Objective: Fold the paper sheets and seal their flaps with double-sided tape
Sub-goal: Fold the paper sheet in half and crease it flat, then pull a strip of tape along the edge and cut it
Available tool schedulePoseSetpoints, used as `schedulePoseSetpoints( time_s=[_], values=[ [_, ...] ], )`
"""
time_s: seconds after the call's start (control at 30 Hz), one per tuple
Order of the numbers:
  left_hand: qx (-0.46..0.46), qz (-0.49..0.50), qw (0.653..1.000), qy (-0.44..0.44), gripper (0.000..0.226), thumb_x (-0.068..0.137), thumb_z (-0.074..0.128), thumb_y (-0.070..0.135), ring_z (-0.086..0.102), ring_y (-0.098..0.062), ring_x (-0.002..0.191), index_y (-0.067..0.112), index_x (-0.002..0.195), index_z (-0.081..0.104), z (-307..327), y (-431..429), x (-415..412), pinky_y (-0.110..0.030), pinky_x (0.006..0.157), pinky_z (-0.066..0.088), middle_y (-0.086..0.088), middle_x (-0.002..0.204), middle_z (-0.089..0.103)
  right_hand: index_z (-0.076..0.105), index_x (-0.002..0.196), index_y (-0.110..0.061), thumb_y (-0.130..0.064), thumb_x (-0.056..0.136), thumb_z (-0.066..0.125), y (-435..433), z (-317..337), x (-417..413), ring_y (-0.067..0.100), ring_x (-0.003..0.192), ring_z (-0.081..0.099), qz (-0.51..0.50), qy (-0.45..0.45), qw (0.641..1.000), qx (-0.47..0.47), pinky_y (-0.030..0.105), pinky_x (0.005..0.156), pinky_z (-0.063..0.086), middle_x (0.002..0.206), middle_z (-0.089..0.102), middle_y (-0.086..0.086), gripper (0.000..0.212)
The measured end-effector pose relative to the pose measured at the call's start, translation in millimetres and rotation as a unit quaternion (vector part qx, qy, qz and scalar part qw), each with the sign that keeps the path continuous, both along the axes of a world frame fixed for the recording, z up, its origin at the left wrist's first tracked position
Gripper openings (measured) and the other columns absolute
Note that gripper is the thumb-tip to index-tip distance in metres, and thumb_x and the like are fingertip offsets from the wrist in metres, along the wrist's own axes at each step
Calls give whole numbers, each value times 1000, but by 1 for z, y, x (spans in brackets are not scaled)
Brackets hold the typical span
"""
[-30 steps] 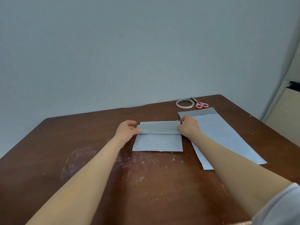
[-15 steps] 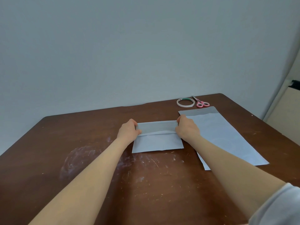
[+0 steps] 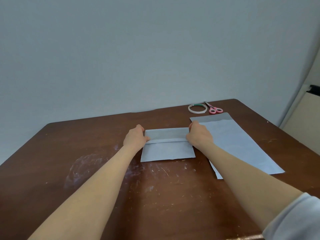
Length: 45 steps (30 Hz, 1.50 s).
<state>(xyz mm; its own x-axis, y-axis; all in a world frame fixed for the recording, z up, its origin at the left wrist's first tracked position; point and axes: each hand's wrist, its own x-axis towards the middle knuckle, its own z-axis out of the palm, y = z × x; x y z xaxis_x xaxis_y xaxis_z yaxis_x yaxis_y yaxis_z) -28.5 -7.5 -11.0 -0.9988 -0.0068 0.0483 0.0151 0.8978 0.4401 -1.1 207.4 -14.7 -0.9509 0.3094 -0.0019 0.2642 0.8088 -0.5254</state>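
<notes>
At table centre: folded sheet (image 3: 167, 152), pale blue, lying flat on the brown table (image 3: 86, 170); near edge free.
Flap: flap (image 3: 167, 134) turned over the far part of the sheet, its fold edge running left to right between both hands.
Left hand: left hand (image 3: 136, 138) curled on the flap's left end, thumb on the fold edge, pinching it.
Right hand: right hand (image 3: 199, 135) curled on the flap's right end, pinching it.
Right of it: flat sheets (image 3: 242, 144), stacked, unfolded.
Far edge: tape roll (image 3: 197, 108) just beside pink scissors (image 3: 214, 109).
Bottom right: sleeve (image 3: 294, 219), pushed up.
</notes>
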Motion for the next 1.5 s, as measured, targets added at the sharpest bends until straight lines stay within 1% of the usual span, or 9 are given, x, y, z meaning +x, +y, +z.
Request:
schedulePoseSetpoints(
  time_s=[0.2,0.3,0.6,0.73,0.83,0.93,1.07,1.3,1.5],
  values=[
    [6,3,1000,18,41,91,60,26,55,-27,109,12,128,48,4,-1,-3,-36,87,46,-11,123,54,45,129,-12,-10,88,50,1,2,1,28,102,58,-3,8,1000,-15,35,79,49,116,58,9,41],
    [5,5,1000,26,37,92,57,25,55,-27,109,13,127,50,5,0,-4,-37,87,45,-10,124,54,46,125,-13,-12,89,49,1,5,2,27,100,57,-3,10,1000,-19,34,75,46,114,58,8,36],
    [2,-1,999,50,35,95,52,25,55,-27,111,13,128,51,11,5,-5,-38,89,45,-10,126,52,51,116,-16,-21,94,44,1,12,2,26,104,57,-12,31,999,-6,33,78,44,116,59,5,24],
    [3,-1,998,59,33,96,50,25,55,-27,111,14,128,51,13,6,-4,-37,89,45,-10,127,51,54,115,-18,-21,95,42,0,14,2,25,108,57,-4,46,999,1,33,77,42,120,58,4,24],
    [3,3,998,70,31,97,49,23,55,-27,109,14,127,52,15,6,-4,-37,87,44,-10,127,51,56,111,-19,-19,94,40,-1,15,1,25,106,57,3,56,998,1,34,78,44,119,59,5,23],
    [-2,0,997,83,29,98,46,19,56,-28,108,14,126,52,19,8,-4,-36,86,44,-10,126,49,57,111,-19,-20,95,40,-2,15,-1,25,109,54,13,67,998,1,37,85,48,122,56,6,24],
    [-9,-7,995,95,28,99,43,14,57,-26,105,15,124,54,23,12,-6,-36,85,46,-9,125,48,58,117,-19,-19,97,39,-1,17,-3,26,119,46,19,77,997,13,40,95,45,129,47,8,28],
    [-16,-63,992,104,31,97,41,11,56,-23,111,18,124,56,40,45,-22,-38,92,48,-6,128,48,55,126,-18,-14,96,39,13,29,-15,29,127,36,1,93,995,22,40,99,40,137,42,11,35],
    [-36,-113,989,92,29,98,45,15,53,-24,118,19,124,57,43,101,-52,-41,97,46,-6,129,47,54,132,-14,-17,95,47,36,29,-46,32,133,31,-15,72,996,41,39,104,36,141,38,13,37]
  ],
)
